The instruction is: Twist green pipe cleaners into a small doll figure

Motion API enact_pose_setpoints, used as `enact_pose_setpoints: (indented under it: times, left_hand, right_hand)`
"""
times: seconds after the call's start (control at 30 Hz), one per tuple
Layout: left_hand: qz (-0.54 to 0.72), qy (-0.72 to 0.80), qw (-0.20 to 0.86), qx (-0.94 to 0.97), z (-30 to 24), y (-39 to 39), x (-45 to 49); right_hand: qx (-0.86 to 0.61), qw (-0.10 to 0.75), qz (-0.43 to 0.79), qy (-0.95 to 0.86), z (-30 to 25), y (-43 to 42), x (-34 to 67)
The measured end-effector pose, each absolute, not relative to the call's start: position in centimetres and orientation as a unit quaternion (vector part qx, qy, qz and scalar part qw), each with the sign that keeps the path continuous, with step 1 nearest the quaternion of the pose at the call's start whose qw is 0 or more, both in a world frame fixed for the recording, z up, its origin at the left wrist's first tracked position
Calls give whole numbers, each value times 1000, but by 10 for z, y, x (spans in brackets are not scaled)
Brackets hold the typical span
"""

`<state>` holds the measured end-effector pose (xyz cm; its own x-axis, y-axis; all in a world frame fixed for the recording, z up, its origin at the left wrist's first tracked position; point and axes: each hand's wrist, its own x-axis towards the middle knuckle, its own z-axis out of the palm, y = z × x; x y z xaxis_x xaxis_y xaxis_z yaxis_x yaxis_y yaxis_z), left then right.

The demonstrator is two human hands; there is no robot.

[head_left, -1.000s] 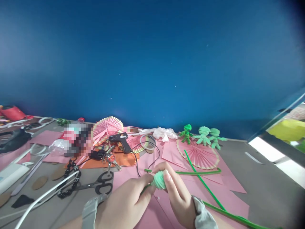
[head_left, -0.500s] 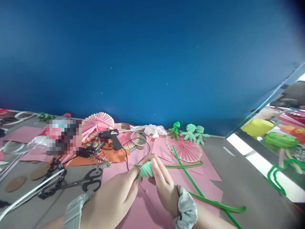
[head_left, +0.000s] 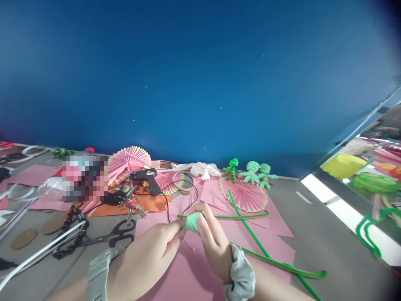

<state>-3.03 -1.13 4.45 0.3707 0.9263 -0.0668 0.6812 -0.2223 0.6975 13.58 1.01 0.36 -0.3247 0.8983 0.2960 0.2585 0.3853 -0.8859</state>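
Between my hands is a pale green coil of wound pipe cleaner [head_left: 192,222], held above pink paper [head_left: 175,271]. My left hand [head_left: 150,255] pinches its left end with thumb and forefinger. On the other side, the fingers of my right hand [head_left: 211,238] wrap round the coil, the thumb pressed on its top. Just behind and to the right lie long green pipe cleaners [head_left: 253,236], some crossing each other. Small green pipe cleaner figures [head_left: 232,170] stand at the wall beside a pink pleated paper fan [head_left: 244,196].
Left of my hands lie black scissors [head_left: 115,237], a black bead string [head_left: 67,246], keys [head_left: 134,205] and a black glue gun [head_left: 149,180] with its cord. A tape roll [head_left: 183,182] and white plastic [head_left: 205,170] sit near the blue wall [head_left: 200,83].
My right hand has turned slightly round the pale green coil, covering more of its right side. The whole view has shifted a little. Both hands keep their hold.
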Motion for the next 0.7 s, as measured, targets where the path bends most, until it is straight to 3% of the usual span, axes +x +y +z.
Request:
enact_pose_setpoints:
  times: [0.1,0.27,0.43,0.7]
  left_hand:
    - [177,529,357,749,51,-9,-30]
    - [147,531,356,755,54,-11,-31]
    - [150,522,328,773,49,-13,-31]
    - [160,521,347,763,53,-15,-27]
  right_hand:
    - [-392,411,380,-730,6,14,139]
    - [-296,375,274,-835,16,27,148]
    - [-322,239,324,-857,36,35,159]
    - [-330,212,342,-854,53,30,163]
